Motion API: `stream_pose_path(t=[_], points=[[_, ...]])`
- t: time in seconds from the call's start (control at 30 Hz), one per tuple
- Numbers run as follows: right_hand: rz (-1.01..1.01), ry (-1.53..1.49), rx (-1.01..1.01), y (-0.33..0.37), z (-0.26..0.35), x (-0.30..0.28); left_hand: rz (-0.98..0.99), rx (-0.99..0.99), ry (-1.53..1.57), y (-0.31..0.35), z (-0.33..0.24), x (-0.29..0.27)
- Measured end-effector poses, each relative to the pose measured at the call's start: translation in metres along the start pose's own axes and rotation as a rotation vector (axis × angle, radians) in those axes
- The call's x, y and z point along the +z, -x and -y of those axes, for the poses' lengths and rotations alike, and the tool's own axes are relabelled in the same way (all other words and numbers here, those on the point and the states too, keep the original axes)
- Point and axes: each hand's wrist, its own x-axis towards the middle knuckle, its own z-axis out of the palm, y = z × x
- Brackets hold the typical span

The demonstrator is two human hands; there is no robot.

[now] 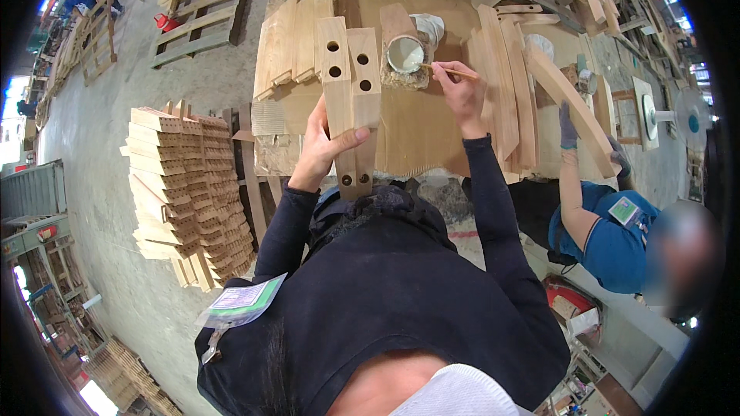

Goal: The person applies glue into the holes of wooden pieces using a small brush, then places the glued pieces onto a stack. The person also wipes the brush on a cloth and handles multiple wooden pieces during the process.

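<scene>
My left hand (322,145) is closed around two pale wooden boards (352,100) held side by side, thumb across their front. Round drilled holes show near both ends of the boards, and their lower end is close to my waist. In my right hand (461,98) is a thin wooden stick (460,71), pinched between the fingers. Its tip reaches the right rim of a round pot (405,55) with white, glue-like stuff inside. Whether the tip carries a brush is too small to tell. The pot sits on a crusted wooden block (401,19) on the workbench.
Several boards lie on the workbench (416,135) at left (287,42) and right (493,81). A tall stack of drilled wooden pieces (185,185) stands on the floor to my left. At right, a gloved co-worker (601,223) holds a curved board (574,104). A pallet (204,27) lies far left.
</scene>
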Motion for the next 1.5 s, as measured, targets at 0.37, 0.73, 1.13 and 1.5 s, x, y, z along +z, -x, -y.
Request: stream_pose_path(t=[0.37,0.73,1.13,1.5], points=[[-0.054,-0.107,0.091,0.007,-0.035,0.03,-0.021,-0.079,0.077,0.008,-0.004,-0.002],[-0.13,-1.062,0.595,0.022,-0.059,0.027,-0.03,-0.092,0.085,0.011,0.0,-0.009],[-0.111,-1.058,0.745,0.018,-0.06,0.016,-0.011,-0.128,0.101,0.01,-0.002,-0.007],[-0.056,-1.059,0.492,0.004,0.056,-0.035,0.05,-0.132,0.114,0.01,0.003,-0.004]])
